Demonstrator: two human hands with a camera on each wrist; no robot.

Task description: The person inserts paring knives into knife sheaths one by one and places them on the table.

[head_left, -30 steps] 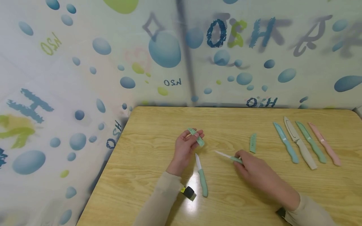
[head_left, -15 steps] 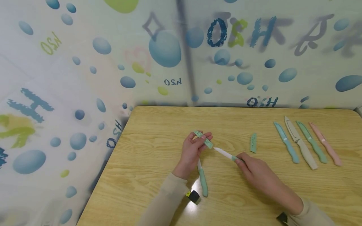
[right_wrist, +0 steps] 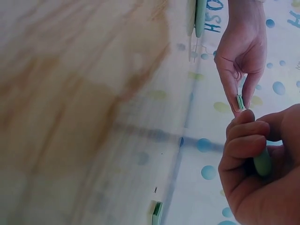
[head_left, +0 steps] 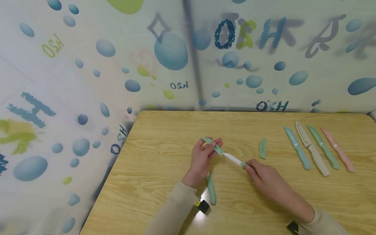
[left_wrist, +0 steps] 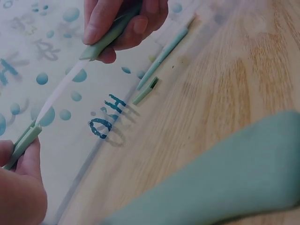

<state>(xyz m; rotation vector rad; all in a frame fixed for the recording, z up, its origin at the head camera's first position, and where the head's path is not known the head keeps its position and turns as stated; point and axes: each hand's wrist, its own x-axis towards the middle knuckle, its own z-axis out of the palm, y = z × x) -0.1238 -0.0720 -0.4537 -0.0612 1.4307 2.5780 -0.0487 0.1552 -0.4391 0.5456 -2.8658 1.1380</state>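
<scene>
My left hand [head_left: 200,161] pinches a light green knife sheath [head_left: 218,149] with cut-out slots, its mouth facing right. My right hand [head_left: 268,179] grips the green handle of a paring knife [head_left: 232,158], white blade pointing left. In the left wrist view the blade tip sits right at the mouth of the sheath [left_wrist: 26,143]. The right wrist view shows the handle end [right_wrist: 262,163] inside the curled right fingers, while the blade is hidden. Below my left hand lies a second green-handled knife [head_left: 211,191], its blade mostly covered by the hand.
Another green sheath [head_left: 262,148] lies on the wooden table [head_left: 147,169], beyond my right hand. Farther right, a blue knife [head_left: 297,148], a larger beige knife [head_left: 312,150], a green knife [head_left: 323,148] and a pink knife [head_left: 337,150] lie side by side, blades covered.
My left hand has moved right with the sheath, now partly covering the loose knife. The knife in my right hand has turned slightly, and its tip now meets the sheath's mouth.
</scene>
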